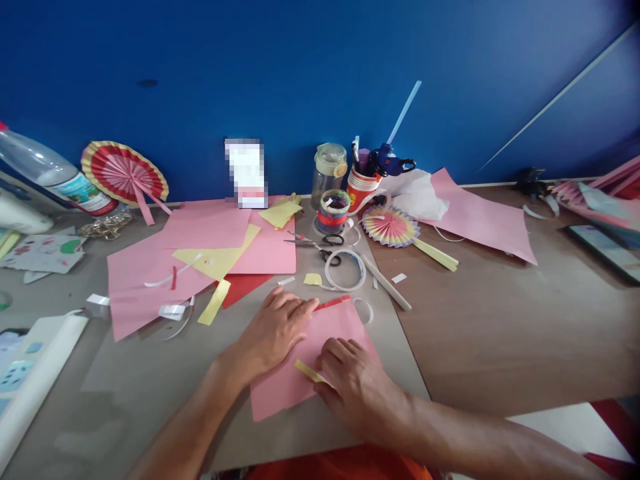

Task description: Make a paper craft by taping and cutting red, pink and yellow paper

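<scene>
A pink paper sheet (280,390) lies on the table in front of me, with a red strip (333,304) along its far edge. My left hand (280,327) rests on the sheet's left side, fingers stretched out and the tips near the red strip. Over the sheet's right part, my right hand (355,387) has curled fingers closed round one end of a narrow yellow paper strip (308,371). The strip's other end shows above the pink sheet. My right fingertips are partly hidden.
Beyond the sheet lie a tape roll (345,270), scissors (325,250) and a white stick (387,283). Pink sheets (145,287) and yellow scraps (215,303) spread leftward. Behind stand a jar (329,170), a red cup (361,189) and paper fans (391,227). A phone (607,250) lies right.
</scene>
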`<state>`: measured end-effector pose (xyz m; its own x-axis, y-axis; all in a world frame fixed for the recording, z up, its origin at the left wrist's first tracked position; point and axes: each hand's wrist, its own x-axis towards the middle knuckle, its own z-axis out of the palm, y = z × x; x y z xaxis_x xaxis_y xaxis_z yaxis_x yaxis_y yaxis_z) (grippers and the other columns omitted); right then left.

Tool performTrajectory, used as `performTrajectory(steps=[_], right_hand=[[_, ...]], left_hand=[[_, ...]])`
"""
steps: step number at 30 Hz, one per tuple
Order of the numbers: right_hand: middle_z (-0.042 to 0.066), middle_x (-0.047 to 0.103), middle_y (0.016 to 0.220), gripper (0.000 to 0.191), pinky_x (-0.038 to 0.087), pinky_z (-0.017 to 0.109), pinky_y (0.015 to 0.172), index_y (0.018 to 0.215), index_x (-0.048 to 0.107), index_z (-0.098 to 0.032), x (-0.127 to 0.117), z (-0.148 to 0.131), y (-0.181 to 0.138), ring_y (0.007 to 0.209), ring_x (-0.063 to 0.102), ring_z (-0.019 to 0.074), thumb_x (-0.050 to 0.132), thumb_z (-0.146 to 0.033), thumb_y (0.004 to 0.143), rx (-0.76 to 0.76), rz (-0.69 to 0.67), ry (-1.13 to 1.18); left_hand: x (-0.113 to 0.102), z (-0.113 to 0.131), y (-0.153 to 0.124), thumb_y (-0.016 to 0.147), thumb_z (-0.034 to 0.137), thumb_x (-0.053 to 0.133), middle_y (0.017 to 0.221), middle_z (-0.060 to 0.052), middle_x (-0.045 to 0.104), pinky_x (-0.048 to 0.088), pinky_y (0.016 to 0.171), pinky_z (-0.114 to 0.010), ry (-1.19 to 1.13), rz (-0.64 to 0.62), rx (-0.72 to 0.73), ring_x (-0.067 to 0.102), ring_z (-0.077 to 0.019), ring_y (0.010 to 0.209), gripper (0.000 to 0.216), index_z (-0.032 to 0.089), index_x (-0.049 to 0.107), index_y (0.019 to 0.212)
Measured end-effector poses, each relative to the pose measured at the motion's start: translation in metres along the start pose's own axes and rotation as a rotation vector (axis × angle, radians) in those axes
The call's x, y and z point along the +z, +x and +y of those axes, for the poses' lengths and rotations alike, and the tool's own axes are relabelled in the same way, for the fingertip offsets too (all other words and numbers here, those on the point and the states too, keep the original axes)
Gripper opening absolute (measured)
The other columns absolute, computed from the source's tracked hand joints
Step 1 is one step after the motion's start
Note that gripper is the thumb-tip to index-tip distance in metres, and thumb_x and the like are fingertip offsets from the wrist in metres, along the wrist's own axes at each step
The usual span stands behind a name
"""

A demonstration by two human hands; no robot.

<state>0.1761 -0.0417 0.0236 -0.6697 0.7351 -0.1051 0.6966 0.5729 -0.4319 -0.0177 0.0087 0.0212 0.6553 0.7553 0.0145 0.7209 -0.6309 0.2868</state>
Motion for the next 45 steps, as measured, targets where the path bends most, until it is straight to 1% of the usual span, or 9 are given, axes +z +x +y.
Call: performTrajectory(steps=[4, 11, 16, 22, 29, 34, 37, 41, 45], right_hand=[[0.008, 0.057, 0.095, 0.013, 0.038, 0.034, 0.075, 0.094, 0.059, -0.016, 0.005, -0.005, 0.010, 0.084, 0.049, 0.0216, 0.059, -0.023, 0.083, 0.006, 0.038, 0.023], [0.008, 0.053, 0.090, 0.006, 0.035, 0.034, 0.072, 0.077, 0.058, -0.017, 0.020, -0.006, 0.014, 0.077, 0.042, 0.0198, 0.053, -0.016, 0.082, -0.118, 0.025, -0.038], [0.008, 0.055, 0.091, 0.010, 0.034, 0.033, 0.070, 0.088, 0.059, -0.016, 0.016, -0.007, 0.011, 0.078, 0.043, 0.0201, 0.052, -0.013, 0.082, -0.119, 0.071, -0.022], [0.008, 0.058, 0.084, 0.009, 0.032, 0.035, 0.064, 0.080, 0.060, -0.016, 0.008, -0.011, 0.016, 0.072, 0.045, 0.0200, 0.052, -0.014, 0.082, -0.118, -0.052, -0.134], [0.009, 0.058, 0.085, 0.007, 0.032, 0.035, 0.067, 0.083, 0.060, -0.015, 0.011, -0.003, 0.016, 0.074, 0.046, 0.0208, 0.054, -0.013, 0.080, -0.191, -0.040, -0.193], [0.007, 0.057, 0.092, 0.006, 0.036, 0.032, 0.072, 0.089, 0.059, -0.016, 0.001, -0.001, 0.013, 0.080, 0.047, 0.0195, 0.053, -0.016, 0.087, -0.114, 0.008, -0.046], [0.007, 0.056, 0.097, 0.013, 0.036, 0.032, 0.074, 0.099, 0.059, -0.017, 0.002, -0.005, 0.016, 0.081, 0.045, 0.0193, 0.052, -0.017, 0.088, -0.148, 0.022, -0.033], [0.008, 0.055, 0.096, 0.006, 0.037, 0.032, 0.072, 0.085, 0.059, -0.017, 0.013, -0.006, 0.022, 0.078, 0.044, 0.0184, 0.053, -0.016, 0.083, -0.209, -0.011, -0.035], [0.006, 0.056, 0.088, 0.011, 0.039, 0.031, 0.076, 0.077, 0.057, -0.017, 0.009, -0.001, 0.025, 0.079, 0.047, 0.0174, 0.050, -0.011, 0.084, -0.185, 0.045, 0.157]], left_hand=[[0.000, -0.001, 0.000, 0.087, 0.016, 0.053, 0.115, -0.008, 0.061, 0.025, 0.109, -0.049, -0.038, -0.012, -0.007, 0.050, -0.0232, 0.110, 0.050, 0.019, 0.036, 0.135], [0.005, -0.004, -0.001, 0.088, 0.013, 0.050, 0.116, -0.007, 0.061, 0.024, 0.109, -0.052, -0.029, 0.020, 0.007, 0.050, -0.0230, 0.111, 0.051, 0.020, 0.035, 0.136], [0.005, -0.004, -0.001, 0.086, 0.013, 0.054, 0.118, -0.006, 0.060, 0.025, 0.109, -0.053, -0.051, 0.038, 0.020, 0.050, -0.0234, 0.112, 0.056, 0.023, 0.033, 0.137], [0.004, -0.003, 0.000, 0.084, 0.013, 0.058, 0.120, -0.007, 0.060, 0.025, 0.110, -0.053, -0.041, 0.016, 0.008, 0.049, -0.0238, 0.114, 0.059, 0.020, 0.033, 0.137], [0.005, -0.004, -0.001, 0.087, 0.015, 0.053, 0.121, -0.007, 0.060, 0.024, 0.110, -0.055, -0.036, 0.016, 0.015, 0.049, -0.0244, 0.115, 0.055, 0.022, 0.033, 0.138], [0.004, -0.004, -0.001, 0.087, 0.014, 0.051, 0.121, -0.007, 0.059, 0.023, 0.111, -0.053, -0.055, 0.015, 0.010, 0.049, -0.0236, 0.116, 0.053, 0.022, 0.033, 0.137], [0.004, -0.004, -0.001, 0.088, 0.014, 0.050, 0.121, -0.007, 0.059, 0.021, 0.111, -0.053, -0.074, 0.010, 0.008, 0.049, -0.0237, 0.116, 0.053, 0.021, 0.032, 0.137], [0.004, -0.004, -0.001, 0.090, 0.014, 0.048, 0.121, -0.008, 0.060, 0.022, 0.110, -0.052, -0.088, 0.015, -0.010, 0.048, -0.0237, 0.118, 0.050, 0.020, 0.033, 0.137], [0.003, -0.003, -0.002, 0.089, 0.009, 0.044, 0.121, -0.008, 0.059, 0.022, 0.111, -0.052, -0.095, 0.017, -0.007, 0.049, -0.0224, 0.117, 0.049, 0.019, 0.035, 0.136]])
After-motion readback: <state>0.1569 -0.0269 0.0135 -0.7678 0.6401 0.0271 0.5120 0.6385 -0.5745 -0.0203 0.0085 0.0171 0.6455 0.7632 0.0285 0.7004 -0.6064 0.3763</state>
